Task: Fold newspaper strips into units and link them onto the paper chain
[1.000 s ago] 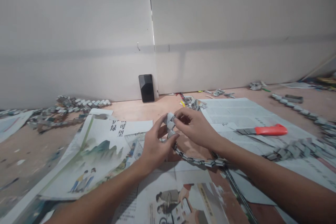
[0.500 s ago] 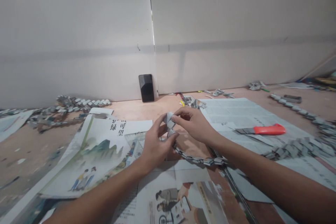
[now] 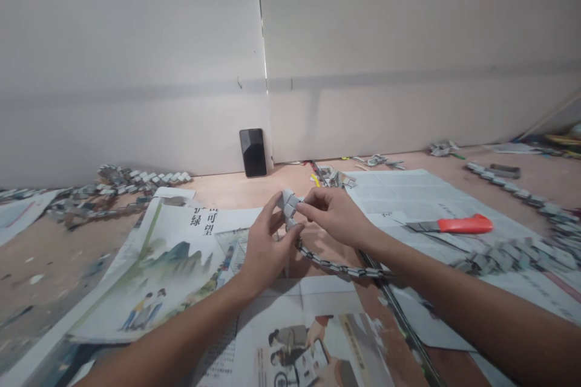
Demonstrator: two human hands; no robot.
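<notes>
A zigzag chain of folded paper links [image 3: 327,263] hangs from between my hands and runs right beneath my right forearm. Its upper end stands raised at the centre, showing pale folded faces. Curled around that end from the left, my left hand [image 3: 267,242] pinches it between thumb and fingers. My right hand [image 3: 333,214] is closed, with its thumb and forefinger gripping the edge of the same end links from the right. Below the hands lie printed pages [image 3: 313,296] on the pinkish tabletop.
A black phone [image 3: 253,152] leans on the white board [image 3: 136,72] behind. More paper chains lie at left [image 3: 131,184] and right [image 3: 521,190]. A red-handled utility knife [image 3: 463,225], blade pointing left, rests on newspaper [image 3: 408,187]. An illustrated magazine [image 3: 177,254] lies left of my hands.
The chain's end has tilted slightly left, and more of its folded faces show. My right hand has shifted a little; its fingers are more curled. The hanging part has risen slightly.
</notes>
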